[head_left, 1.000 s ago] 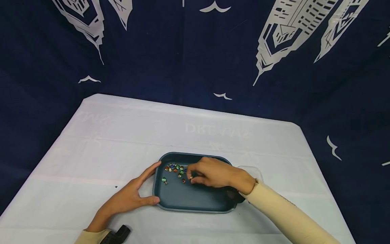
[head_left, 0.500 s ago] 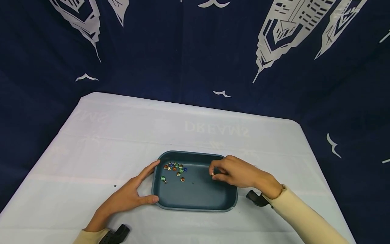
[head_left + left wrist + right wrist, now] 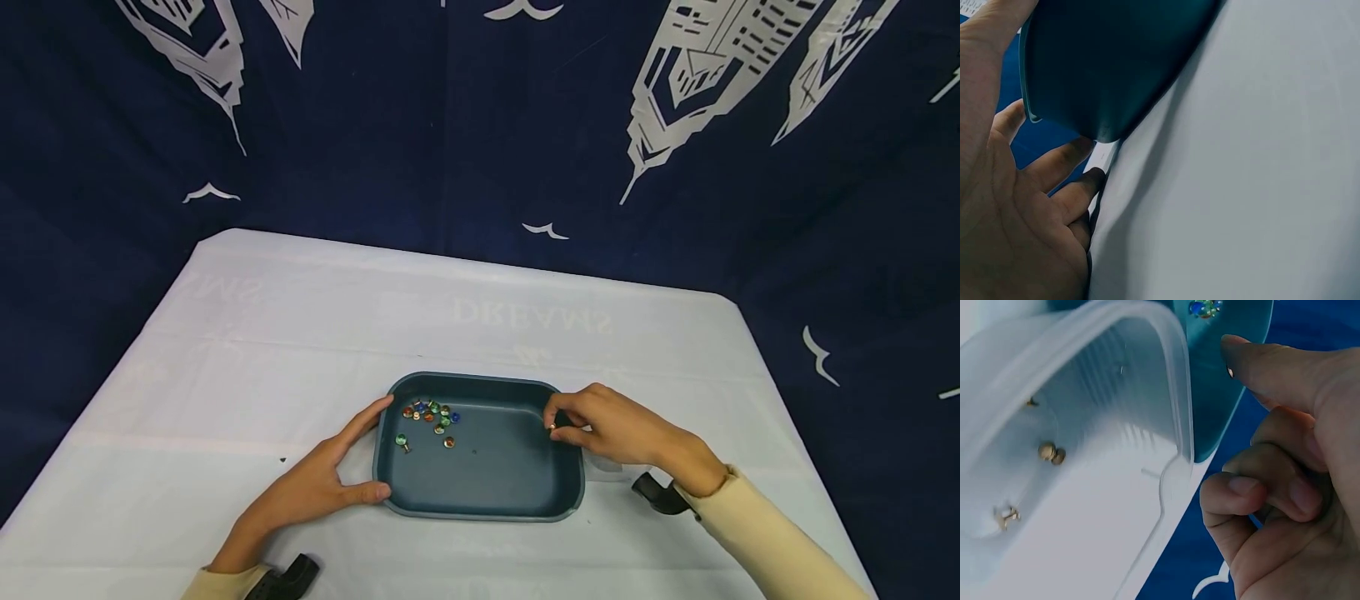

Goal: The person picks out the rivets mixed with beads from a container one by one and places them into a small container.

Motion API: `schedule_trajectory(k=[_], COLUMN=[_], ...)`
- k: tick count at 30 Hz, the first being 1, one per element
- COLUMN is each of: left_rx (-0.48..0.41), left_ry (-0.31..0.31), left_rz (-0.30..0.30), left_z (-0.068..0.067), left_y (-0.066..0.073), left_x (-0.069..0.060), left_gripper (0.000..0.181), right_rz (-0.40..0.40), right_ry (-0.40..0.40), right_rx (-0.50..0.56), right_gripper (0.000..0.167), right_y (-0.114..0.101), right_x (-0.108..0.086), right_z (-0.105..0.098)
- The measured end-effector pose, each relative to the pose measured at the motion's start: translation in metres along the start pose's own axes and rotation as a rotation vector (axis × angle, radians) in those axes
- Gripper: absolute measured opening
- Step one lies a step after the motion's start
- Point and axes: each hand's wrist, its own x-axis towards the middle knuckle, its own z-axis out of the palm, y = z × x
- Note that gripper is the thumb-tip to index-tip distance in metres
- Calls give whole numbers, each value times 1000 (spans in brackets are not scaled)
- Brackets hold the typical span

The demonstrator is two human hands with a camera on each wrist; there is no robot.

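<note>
A dark teal tray (image 3: pixel 487 492) lies on the white cloth. My left hand (image 3: pixel 315 479) rests against its left end, thumb and fingers spread along the rim. Several small gem-topped studs (image 3: pixel 433 408) in red, green and blue sit in the tray's far left part. Over the tray's right end, my right hand (image 3: pixel 618 427) pinches one small stud (image 3: pixel 1230 372) between thumb and forefinger; mostly hidden, it shows a shiny metallic bit. Beside that hand in the right wrist view stands a clear plastic container (image 3: pixel 1179 419), with several gold-coloured studs (image 3: pixel 1047 450) inside.
The white cloth (image 3: pixel 300 333) covers the table. A dark blue printed curtain (image 3: pixel 450 125) hangs behind it. A black wrist camera (image 3: pixel 660 493) sticks out below the right wrist, another wrist camera (image 3: pixel 288 577) by the left sleeve. A small dark speck (image 3: pixel 282 459) lies left of the tray.
My right hand has moved right from beside the stud cluster to the tray's right end, carrying the pinched stud. My left hand has stayed at the tray's left end.
</note>
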Motion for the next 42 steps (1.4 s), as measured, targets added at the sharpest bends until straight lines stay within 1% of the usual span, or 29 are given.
schedule_trajectory(k=[9, 16, 26, 34, 42], left_rx=[-11, -7, -19, -18, -16], left_ry=[-10, 0, -4, -6, -2], left_rz=[1, -1, -9, -14, -12], left_z=[1, -2, -1, 0, 0], left_y=[1, 2, 2, 1, 0], left_x=[0, -1, -2, -1, 0], left_gripper=[101, 101, 100, 100, 101], right_rz=[19, 39, 84, 109, 131], right_ry=[67, 82, 109, 104, 81], right_rx=[-21, 11, -3, -4, -31], right_gripper=[9, 10, 10, 9, 15], right_y=[11, 18, 24, 30, 34], right_x=[-14, -20, -31, -46, -52], right_z=[-7, -7, -9, -5, -6])
